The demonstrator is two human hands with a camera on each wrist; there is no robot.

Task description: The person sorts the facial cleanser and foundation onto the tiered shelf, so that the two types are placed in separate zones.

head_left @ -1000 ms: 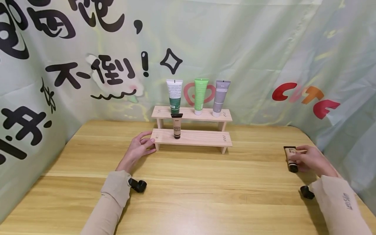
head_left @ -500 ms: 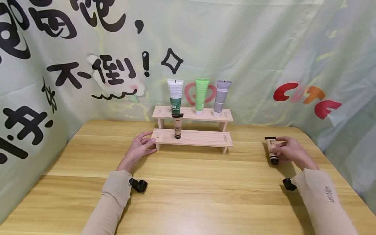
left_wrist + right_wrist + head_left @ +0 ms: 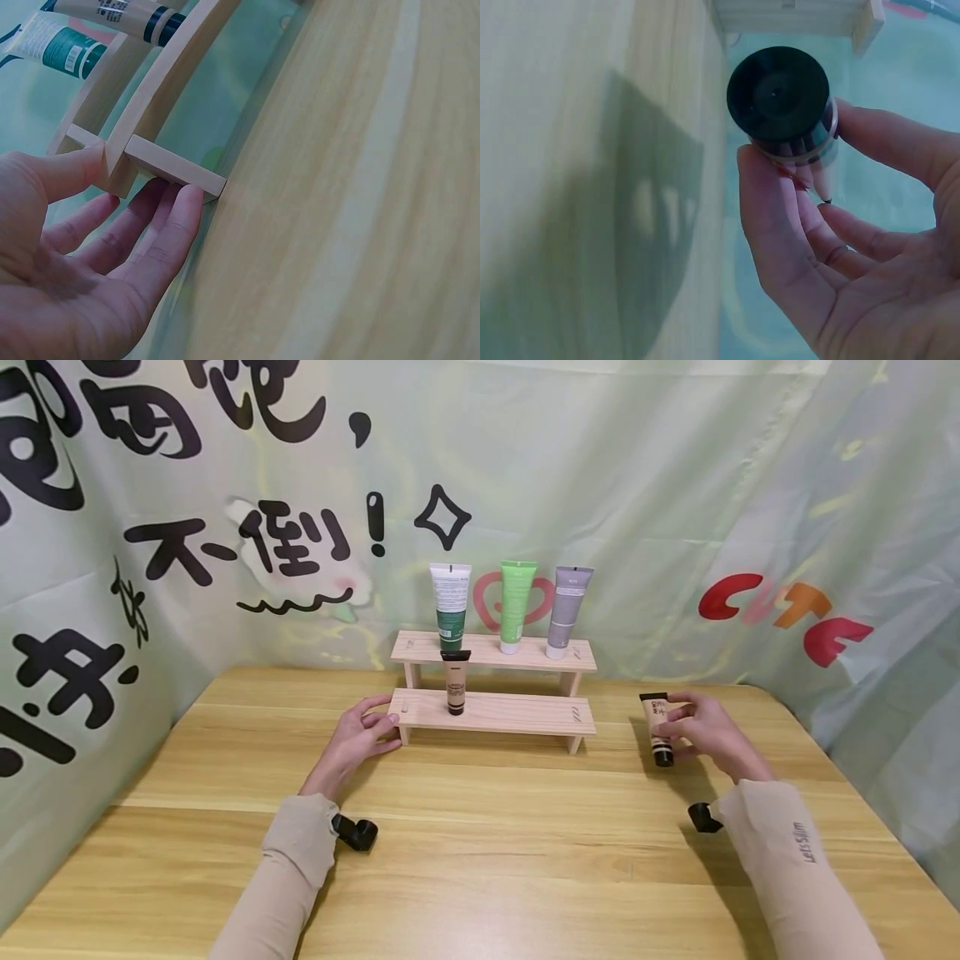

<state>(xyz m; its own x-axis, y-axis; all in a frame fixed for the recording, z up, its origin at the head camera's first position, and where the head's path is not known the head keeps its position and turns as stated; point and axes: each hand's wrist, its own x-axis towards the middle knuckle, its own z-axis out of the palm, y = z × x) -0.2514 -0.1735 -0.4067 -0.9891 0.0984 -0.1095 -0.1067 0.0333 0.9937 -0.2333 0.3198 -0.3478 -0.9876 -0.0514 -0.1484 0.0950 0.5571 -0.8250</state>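
Observation:
A two-step wooden display stand [image 3: 517,712] stands at the back middle of the table. My left hand [image 3: 351,745] holds its left end; in the left wrist view the thumb lies against the board's end and the fingertips touch the leg [image 3: 176,165]. At the right, my right hand [image 3: 708,735] pinches a beige cosmetic tube [image 3: 656,720] with a black cap, held cap down above the table. The cap [image 3: 780,94] points at the camera in the right wrist view. A similar beige tube [image 3: 456,681] stands on the lower step, towards its left.
On the upper step stand a white-and-green tube [image 3: 450,606], a light green tube [image 3: 517,603] and a grey-purple tube [image 3: 568,610]. Printed cloth [image 3: 637,485] hangs behind and beside the wooden table [image 3: 510,843].
My right hand has carried the beige tube leftward and slightly back, closer to the stand. The left hand stays at the stand's left end.

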